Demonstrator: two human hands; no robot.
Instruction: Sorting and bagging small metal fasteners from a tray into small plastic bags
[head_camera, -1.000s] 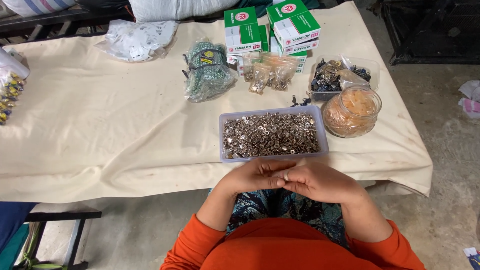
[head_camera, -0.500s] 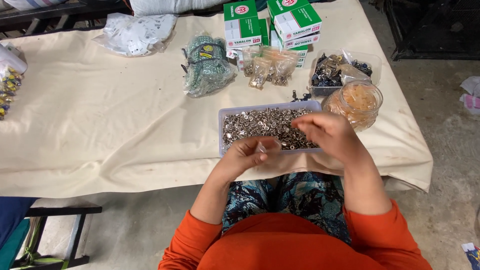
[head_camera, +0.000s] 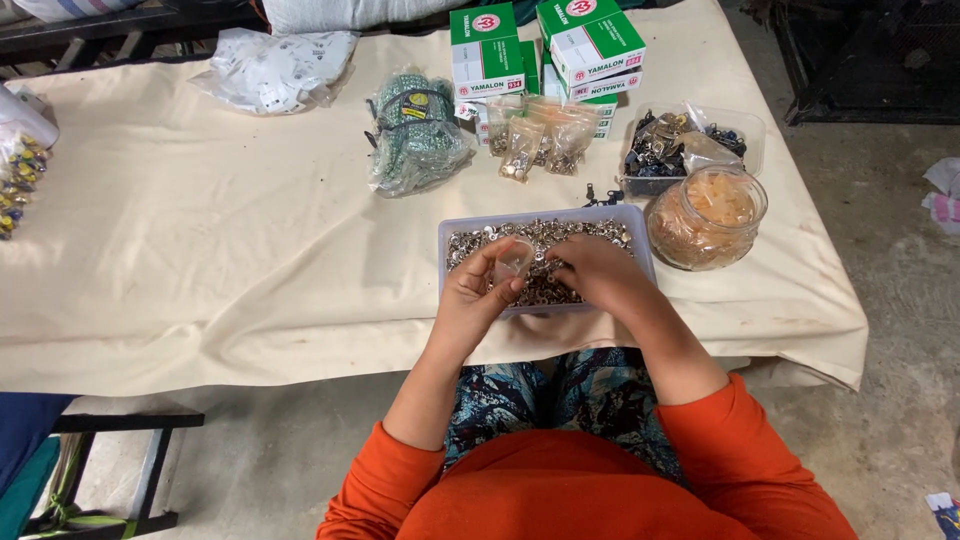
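left hand (head_camera: 478, 292), now raised from the table edge, pinches a small clear bag (head_camera: 513, 260) over the grey tray (head_camera: 446, 232) of metal fasteners (head_camera: 545, 240), where right hand (head_camera: 590, 272) has dipped, fingers curled, grasp hidden: filling appears underway.

Hidden and cut off at the worktop

The right hand (head_camera: 598, 280) covers part of the tray (head_camera: 640, 225); what its fingers pinch cannot be told. The small clear piece (head_camera: 514, 260) in the left hand (head_camera: 478, 292) is too blurred to identify. The boxes (head_camera: 590, 40) run past the top edge.
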